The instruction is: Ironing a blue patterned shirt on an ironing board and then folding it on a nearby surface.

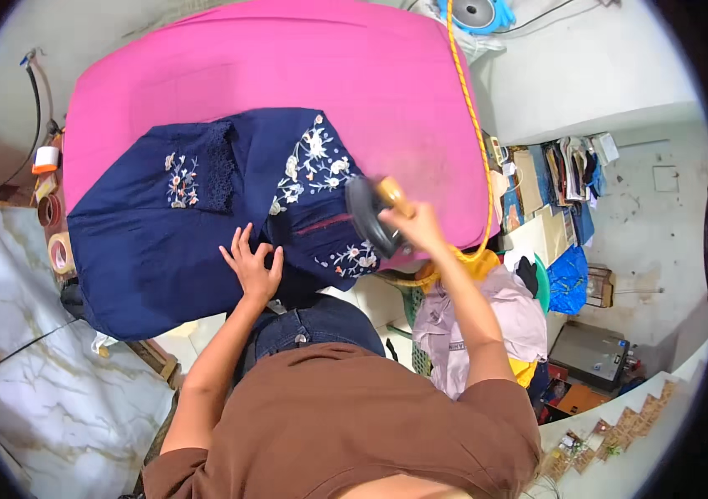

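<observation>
A navy blue embroidered garment (142, 262) is spread over a pink-covered ironing surface (360, 68). White floral embroidery (313, 156) runs along its upper part, and a dark lace strip (220, 168) crosses it on the left. My right hand (416, 227) grips the tan handle of a dark clothes iron (369, 215). Blurred, the iron sits at the garment's right end, over the embroidered part; its soleplate is hidden. My left hand (254, 265) rests on the garment near its front edge, fingers spread, thumb and index finger curved towards each other, holding nothing visible.
The iron's yellow cord (469, 118) runs along the surface's right side. Tape rolls (61, 252) stand at its left edge. Clothes (491, 305) lie piled on a green chair at right. Folded clothes (572, 168) and a blue plastic bag (567, 280) are farther right. A blue fan (475, 12) stands behind.
</observation>
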`<state>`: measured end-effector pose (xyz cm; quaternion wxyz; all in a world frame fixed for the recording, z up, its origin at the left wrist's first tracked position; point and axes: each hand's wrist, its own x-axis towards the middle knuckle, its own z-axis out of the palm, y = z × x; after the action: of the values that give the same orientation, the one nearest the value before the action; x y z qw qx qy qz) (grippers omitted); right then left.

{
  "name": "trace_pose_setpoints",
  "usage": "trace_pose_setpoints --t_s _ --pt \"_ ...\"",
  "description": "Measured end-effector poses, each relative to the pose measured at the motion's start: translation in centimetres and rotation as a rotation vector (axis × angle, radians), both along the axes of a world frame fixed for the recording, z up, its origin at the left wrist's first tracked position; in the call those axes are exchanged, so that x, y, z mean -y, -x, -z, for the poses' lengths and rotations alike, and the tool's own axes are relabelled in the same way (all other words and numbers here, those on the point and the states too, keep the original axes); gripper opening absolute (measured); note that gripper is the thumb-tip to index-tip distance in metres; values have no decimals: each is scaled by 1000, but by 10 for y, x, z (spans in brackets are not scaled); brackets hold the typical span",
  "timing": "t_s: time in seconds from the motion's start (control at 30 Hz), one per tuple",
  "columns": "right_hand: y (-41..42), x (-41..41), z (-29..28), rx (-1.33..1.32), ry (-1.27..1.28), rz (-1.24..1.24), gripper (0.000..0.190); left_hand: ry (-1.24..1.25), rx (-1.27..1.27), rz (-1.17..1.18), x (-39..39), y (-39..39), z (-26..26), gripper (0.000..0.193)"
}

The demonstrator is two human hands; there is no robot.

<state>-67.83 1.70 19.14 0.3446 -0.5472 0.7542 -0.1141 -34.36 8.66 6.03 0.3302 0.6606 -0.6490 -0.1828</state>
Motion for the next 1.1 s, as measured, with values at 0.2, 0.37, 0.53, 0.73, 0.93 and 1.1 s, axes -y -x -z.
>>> trace_pose_setpoints --t_s 0.2,0.37,0.53,0.73,0.93,1.1 --pt "-111 -24 54 -419 -3 -637 41 -30 91 -61 9 -26 11 34" --pt "-147 -19 49 -334 104 -572 39 -134 490 -457 11 -85 61 63" --pt "-115 -1 25 -309 -38 -370 39 -206 621 -424 11 -98 69 65" --pt "5 27 33 -318 106 143 52 -317 613 -390 11 -91 53 65" --pt "132 66 59 -230 253 462 57 -316 611 -392 14 -89 51 66" --pt "124 79 41 241 378 969 65 -148 474 -250 25 -75 29 59"
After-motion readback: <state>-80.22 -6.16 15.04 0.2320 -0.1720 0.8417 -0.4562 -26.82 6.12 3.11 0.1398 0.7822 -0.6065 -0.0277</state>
